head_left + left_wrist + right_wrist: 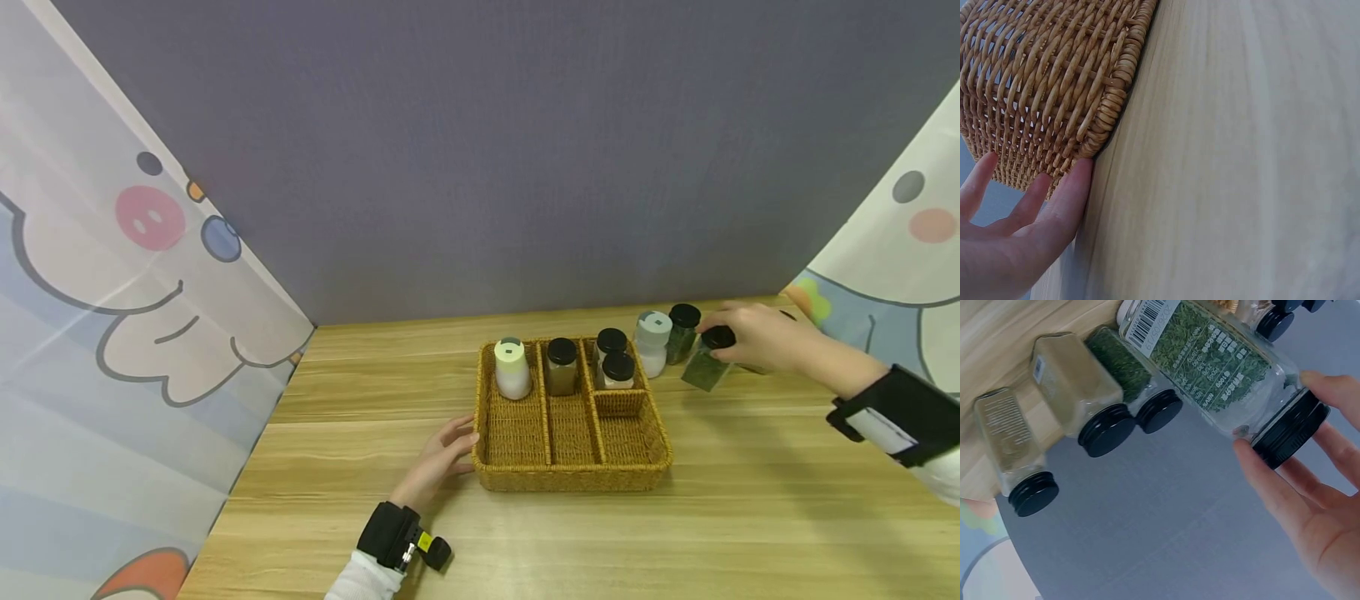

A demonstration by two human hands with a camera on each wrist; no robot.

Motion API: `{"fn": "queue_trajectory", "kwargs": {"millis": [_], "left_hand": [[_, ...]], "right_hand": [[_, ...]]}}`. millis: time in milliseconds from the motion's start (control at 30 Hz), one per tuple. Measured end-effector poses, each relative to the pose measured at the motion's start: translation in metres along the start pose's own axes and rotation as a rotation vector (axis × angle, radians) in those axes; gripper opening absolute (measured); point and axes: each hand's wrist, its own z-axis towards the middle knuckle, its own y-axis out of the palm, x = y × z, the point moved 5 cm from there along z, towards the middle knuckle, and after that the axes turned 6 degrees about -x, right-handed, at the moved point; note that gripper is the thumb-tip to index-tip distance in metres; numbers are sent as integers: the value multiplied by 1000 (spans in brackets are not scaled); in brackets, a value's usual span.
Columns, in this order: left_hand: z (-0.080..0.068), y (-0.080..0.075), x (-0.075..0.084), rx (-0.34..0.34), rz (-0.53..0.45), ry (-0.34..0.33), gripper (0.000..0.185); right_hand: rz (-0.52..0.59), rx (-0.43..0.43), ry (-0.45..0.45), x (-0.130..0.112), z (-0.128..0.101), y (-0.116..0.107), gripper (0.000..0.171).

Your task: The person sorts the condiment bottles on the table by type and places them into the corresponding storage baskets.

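Note:
My right hand (pixel 761 333) pinches the black lid of a clear jar of dried green herbs (pixel 1210 362) between thumb and fingers. This jar is tilted, over the table to the right of the basket in the head view. My left hand (pixel 435 462) touches the left side of a divided wicker basket (pixel 573 479), fingertips at its woven wall near the base in the left wrist view. The basket's left section holds a white bottle (pixel 513 375) with a pale yellow-green cap, its middle one a black-lidded jar of brown powder (pixel 561 377). Two black-lidded jars (pixel 618 368) share the rear right section.
Beside the basket's rear right corner stand a white-capped bottle (pixel 652 346) and another jar of green herbs (pixel 681 337). In the right wrist view two jars of tan powder (pixel 1075 381) stand further along. A grey panel (pixel 525 167) rises behind the wooden table (pixel 360 400).

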Motion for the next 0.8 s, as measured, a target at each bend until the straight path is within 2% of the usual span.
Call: {"fn": "queue_trajectory", "kwargs": {"millis": [200, 433, 667, 800], "left_hand": [[1, -1, -2, 4, 13, -1, 64], [1, -1, -1, 2, 6, 0, 64], [1, -1, -2, 7, -1, -8, 65], [1, -1, -1, 2, -11, -2, 65]], "right_hand": [[31, -56, 31, -8, 2, 0, 33], [0, -15, -27, -20, 5, -3, 30], [18, -37, -60, -31, 9, -3, 32], [25, -19, -85, -38, 10, -4, 31]]}}
